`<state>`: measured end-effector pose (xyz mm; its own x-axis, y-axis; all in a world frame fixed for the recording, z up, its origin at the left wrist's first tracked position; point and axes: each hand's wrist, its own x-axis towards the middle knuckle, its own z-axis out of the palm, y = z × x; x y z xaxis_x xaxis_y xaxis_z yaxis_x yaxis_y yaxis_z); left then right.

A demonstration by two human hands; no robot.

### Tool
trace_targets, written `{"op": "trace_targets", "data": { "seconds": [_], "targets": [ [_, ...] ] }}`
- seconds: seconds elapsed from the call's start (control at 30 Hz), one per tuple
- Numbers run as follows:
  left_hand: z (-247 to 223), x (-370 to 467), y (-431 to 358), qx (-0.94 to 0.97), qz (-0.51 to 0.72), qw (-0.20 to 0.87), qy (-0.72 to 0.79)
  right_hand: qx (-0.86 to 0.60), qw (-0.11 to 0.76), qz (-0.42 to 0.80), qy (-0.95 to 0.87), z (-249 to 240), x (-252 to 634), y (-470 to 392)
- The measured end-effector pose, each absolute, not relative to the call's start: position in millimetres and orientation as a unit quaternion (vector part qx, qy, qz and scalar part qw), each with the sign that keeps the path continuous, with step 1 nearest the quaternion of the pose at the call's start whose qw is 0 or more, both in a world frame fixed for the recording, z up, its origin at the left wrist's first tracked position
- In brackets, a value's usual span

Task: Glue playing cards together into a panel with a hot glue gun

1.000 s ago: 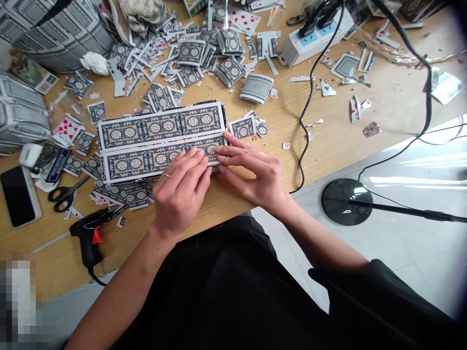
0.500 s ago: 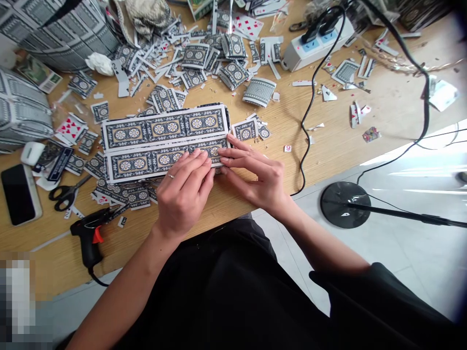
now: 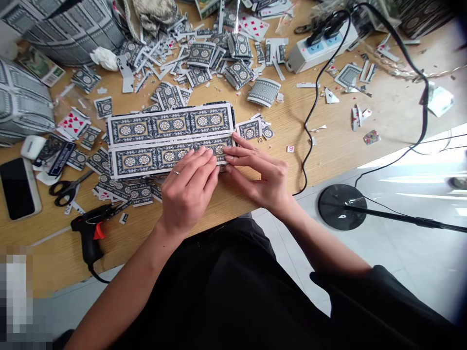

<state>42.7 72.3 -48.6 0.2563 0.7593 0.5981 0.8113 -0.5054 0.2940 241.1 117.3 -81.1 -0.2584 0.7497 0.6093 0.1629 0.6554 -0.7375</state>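
Note:
A long panel of patterned card backs [image 3: 160, 138], two rows glued side by side, lies flat on the wooden table [image 3: 339, 141]. My left hand [image 3: 188, 192] presses its fingertips down on the right end of the panel's near row. My right hand [image 3: 260, 175] presses the same end from the right, its fingertips meeting those of the left. A ring sits on one finger of the left hand. Small card cut-outs [image 3: 250, 130] lie just beyond my right fingers.
A black glue gun [image 3: 89, 231], scissors [image 3: 65, 187] and a phone [image 3: 18, 187] lie at the left. Heaps of cut playing-card scraps [image 3: 204, 58] cover the far table. A power strip [image 3: 321, 43] with black cables sits at the back right; a lamp base [image 3: 341, 206] stands on the floor.
Both hands stay pressed on the panel's right end. The view has shifted slightly, so everything sits a little further right in the picture.

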Motion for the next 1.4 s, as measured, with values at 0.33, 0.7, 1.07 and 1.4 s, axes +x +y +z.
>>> {"op": "trace_targets", "data": {
  "seconds": [0.33,0.7,1.07,1.4],
  "targets": [
    [-48.3,43.2,71.9,-0.79,-0.36,0.026,-0.495,-0.325,0.524,0.269,-0.74,-80.8,239.2,116.5],
    [-49.5,42.7,71.1,-0.788,-0.354,0.029,-0.502,-0.312,0.528,0.266,-0.744,-80.4,239.7,117.2],
    [-49.4,43.4,71.8,-0.789,-0.358,0.033,-0.498,-0.313,0.529,0.267,-0.742,-81.7,238.7,116.1],
    [-48.4,43.1,71.7,-0.792,-0.36,0.033,-0.492,-0.312,0.509,0.277,-0.753,-77.7,243.1,117.5]
  ]
}}
